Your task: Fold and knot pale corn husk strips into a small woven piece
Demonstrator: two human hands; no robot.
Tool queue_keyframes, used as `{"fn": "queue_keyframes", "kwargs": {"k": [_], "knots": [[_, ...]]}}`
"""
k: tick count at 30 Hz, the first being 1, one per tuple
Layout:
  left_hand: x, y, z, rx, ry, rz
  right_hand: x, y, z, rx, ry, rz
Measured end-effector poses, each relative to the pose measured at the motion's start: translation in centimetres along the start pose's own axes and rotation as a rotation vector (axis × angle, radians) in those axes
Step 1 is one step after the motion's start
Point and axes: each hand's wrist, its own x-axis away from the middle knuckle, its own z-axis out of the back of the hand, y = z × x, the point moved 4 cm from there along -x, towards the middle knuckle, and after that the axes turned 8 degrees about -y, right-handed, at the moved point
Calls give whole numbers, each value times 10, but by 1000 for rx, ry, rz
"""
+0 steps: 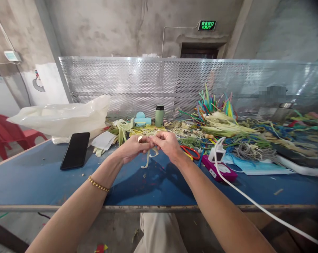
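Note:
My left hand point(134, 147) and my right hand point(167, 143) meet at the fingertips above the blue table. Both are closed in a pinch on a thin pale strip of corn husk point(146, 161), whose curled end hangs down below the fingers. A short bit of the strip also sticks up by my left thumb. The exact spot where the fingertips press together is partly hidden. Behind the hands lies a heap of dry husk pieces point(124, 128), and a green bottle with a black lid point(159, 116) stands upright there.
On the left lie a black phone point(75, 151), white paper point(104, 140) and a large plastic bag point(66, 117). To the right are a purple power strip point(219, 168) with a white cable point(243, 198), a blue mask point(261, 167), grey cord point(250, 151) and coloured pipe cleaners point(214, 102).

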Motion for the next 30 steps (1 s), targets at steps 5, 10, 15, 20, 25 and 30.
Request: {"fn": "queue_keyframes", "kwargs": {"k": [5, 10, 15, 20, 25, 30], "knots": [[0, -2, -1, -22, -22, 6, -1, 0, 1, 26, 14, 24], [2, -1, -2, 8, -72, 15, -3, 1, 3, 72, 37, 64], [1, -2, 1, 94, -74, 27, -4, 5, 8, 165, 35, 28], [-2, -5, 6, 103, 40, 6, 1, 4, 4, 135, -49, -75], [-3, -7, 5, 47, 57, -6, 6, 0, -5, 34, -156, -110], [-2, -7, 2, -8, 48, -21, 8, -2, -6, -18, -216, -122]]}}
